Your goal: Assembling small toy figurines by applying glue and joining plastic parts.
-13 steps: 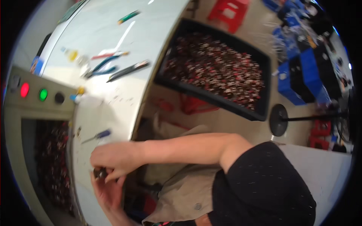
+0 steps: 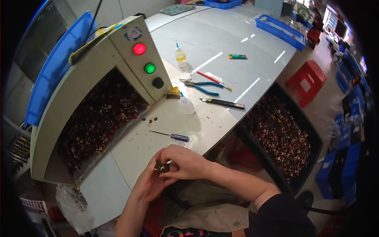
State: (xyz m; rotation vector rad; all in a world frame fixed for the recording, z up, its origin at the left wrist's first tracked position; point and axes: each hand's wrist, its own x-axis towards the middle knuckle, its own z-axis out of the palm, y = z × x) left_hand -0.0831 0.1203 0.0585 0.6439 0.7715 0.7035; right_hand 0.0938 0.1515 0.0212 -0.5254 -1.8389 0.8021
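Note:
Both hands meet over the near edge of the white table. A small dark brown object sits between my left hand and my right hand; its kind is too small to make out. The left fingers are closed around its left side, while the right fingers pinch it from the right. Just beyond the hands lies a screwdriver with a blue handle. Farther off are blue-handled pliers, a black utility knife, a red paintbrush and a white squeeze bottle.
At left stands a beige machine with red and green lights, its opening filled with small dark and pink pieces. A black bin of similar pieces stands right of the table. Farther back are a red stool and a blue tray.
My view has swung, so the machine and the table's far end show more fully. The hands stay together on the small dark object.

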